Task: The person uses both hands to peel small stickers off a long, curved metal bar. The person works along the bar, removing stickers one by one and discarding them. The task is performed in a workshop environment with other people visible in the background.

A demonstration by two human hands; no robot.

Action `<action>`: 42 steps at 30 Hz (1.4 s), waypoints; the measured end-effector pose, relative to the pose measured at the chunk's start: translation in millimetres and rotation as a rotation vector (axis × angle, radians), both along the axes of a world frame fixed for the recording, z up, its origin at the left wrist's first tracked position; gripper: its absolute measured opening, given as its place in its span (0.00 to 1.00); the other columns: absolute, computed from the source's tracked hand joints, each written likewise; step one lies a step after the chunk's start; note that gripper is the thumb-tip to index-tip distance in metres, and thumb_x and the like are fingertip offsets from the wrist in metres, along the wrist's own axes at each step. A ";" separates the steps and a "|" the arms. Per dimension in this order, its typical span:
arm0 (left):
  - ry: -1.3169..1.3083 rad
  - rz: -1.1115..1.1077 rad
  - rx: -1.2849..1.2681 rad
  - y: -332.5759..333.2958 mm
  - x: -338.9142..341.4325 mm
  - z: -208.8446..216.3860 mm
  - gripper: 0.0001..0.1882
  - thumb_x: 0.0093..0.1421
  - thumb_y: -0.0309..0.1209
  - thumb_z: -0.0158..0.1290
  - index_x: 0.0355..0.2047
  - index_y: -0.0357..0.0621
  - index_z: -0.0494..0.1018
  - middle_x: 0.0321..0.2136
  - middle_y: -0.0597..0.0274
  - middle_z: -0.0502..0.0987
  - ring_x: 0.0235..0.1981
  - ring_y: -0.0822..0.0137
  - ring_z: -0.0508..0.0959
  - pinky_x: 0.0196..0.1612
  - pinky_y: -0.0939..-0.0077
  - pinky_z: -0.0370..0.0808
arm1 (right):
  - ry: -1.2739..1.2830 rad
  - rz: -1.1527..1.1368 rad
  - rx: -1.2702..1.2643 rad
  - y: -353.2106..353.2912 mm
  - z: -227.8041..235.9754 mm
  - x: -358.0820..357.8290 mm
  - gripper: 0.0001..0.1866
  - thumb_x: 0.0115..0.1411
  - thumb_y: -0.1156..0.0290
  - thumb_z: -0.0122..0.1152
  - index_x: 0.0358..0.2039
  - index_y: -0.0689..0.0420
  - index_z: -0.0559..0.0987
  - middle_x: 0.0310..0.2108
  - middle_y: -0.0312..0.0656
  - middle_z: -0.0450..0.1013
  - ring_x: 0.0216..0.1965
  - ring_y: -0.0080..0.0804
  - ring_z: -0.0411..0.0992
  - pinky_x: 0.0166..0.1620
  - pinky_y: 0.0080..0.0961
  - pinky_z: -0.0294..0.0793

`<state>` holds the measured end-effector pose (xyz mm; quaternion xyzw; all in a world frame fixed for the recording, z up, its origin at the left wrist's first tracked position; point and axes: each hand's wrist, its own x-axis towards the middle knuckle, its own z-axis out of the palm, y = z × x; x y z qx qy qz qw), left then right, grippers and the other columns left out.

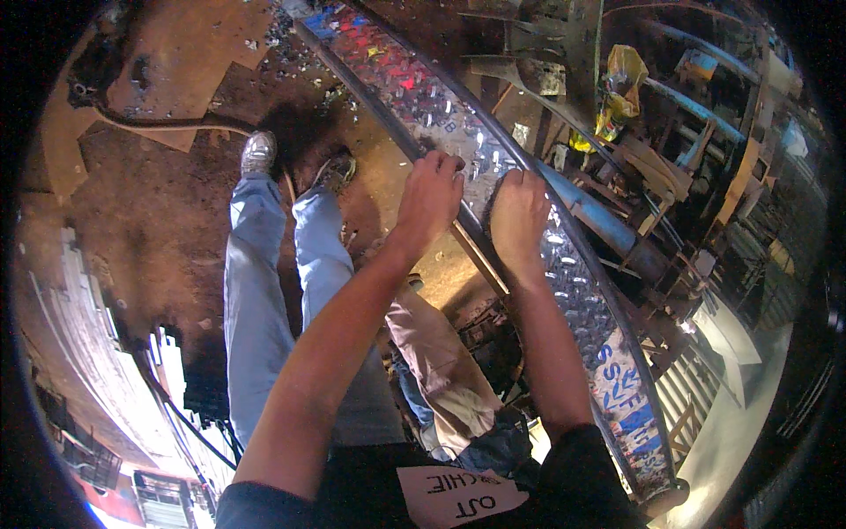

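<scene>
A long diamond-tread metal plate (582, 295) with dark raised rails runs slantwise from the far middle to the near right. Its bright surface carries red, yellow and blue markings. The fingers of my left hand (429, 201) curl over the plate's left rail, with the fingertips bent out of sight. To its right, my right hand (518, 219) is closed in a fist against the plate's surface, close to the right rail. A dark edge shows beside that fist, but what the fingers hold is hidden. Both forearms reach in from the lower edge.
Legs in light blue jeans (260, 300) stand left of the plate, near a brown hose (176, 123). Beige cloth (441, 353) lies below my arms. Stacked pale metal lengths (97, 309) sit at left. Right of the plate are a blue pipe (590, 216), a yellow bag (621, 84) and scrap metal.
</scene>
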<state>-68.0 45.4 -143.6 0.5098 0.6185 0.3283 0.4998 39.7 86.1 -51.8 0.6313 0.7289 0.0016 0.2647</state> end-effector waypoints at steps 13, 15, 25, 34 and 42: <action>0.042 -0.101 0.133 10.1 9.0 -5.7 0.11 0.56 0.37 0.56 0.40 0.53 0.77 0.37 0.64 0.74 0.43 0.59 0.73 0.47 0.63 0.69 | -0.125 -0.196 -0.119 -2.8 -3.3 -12.9 0.10 0.60 0.74 0.46 0.38 0.61 0.74 0.43 0.49 0.72 0.52 0.47 0.67 0.47 0.56 0.67; 0.092 -0.121 0.128 11.0 12.8 -3.9 0.10 0.56 0.37 0.55 0.38 0.55 0.77 0.36 0.67 0.74 0.43 0.61 0.73 0.46 0.63 0.68 | -0.104 -0.157 -0.109 -3.5 -1.8 -9.5 0.10 0.60 0.74 0.45 0.38 0.61 0.74 0.42 0.49 0.72 0.50 0.48 0.68 0.47 0.54 0.68; 0.301 -0.248 0.003 23.7 22.2 17.4 0.07 0.56 0.30 0.48 0.33 0.48 0.74 0.35 0.63 0.74 0.42 0.63 0.74 0.45 0.59 0.65 | 0.322 -0.142 -0.080 17.2 18.3 16.4 0.06 0.59 0.74 0.54 0.33 0.64 0.74 0.36 0.54 0.72 0.42 0.55 0.71 0.45 0.45 0.71; 0.344 -0.283 -0.098 20.4 31.1 14.9 0.11 0.62 0.37 0.47 0.38 0.44 0.72 0.36 0.58 0.75 0.42 0.59 0.75 0.43 0.56 0.67 | 0.425 0.001 -0.071 35.6 4.4 20.3 0.08 0.54 0.76 0.59 0.36 0.64 0.77 0.37 0.54 0.73 0.41 0.55 0.71 0.46 0.43 0.70; 0.265 -0.080 -0.053 3.2 19.6 13.8 0.11 0.59 0.38 0.53 0.39 0.47 0.75 0.36 0.60 0.76 0.40 0.57 0.76 0.41 0.58 0.68 | 0.189 0.137 -0.107 34.8 -7.4 6.7 0.05 0.53 0.77 0.55 0.29 0.63 0.79 0.33 0.50 0.74 0.39 0.49 0.73 0.42 0.42 0.73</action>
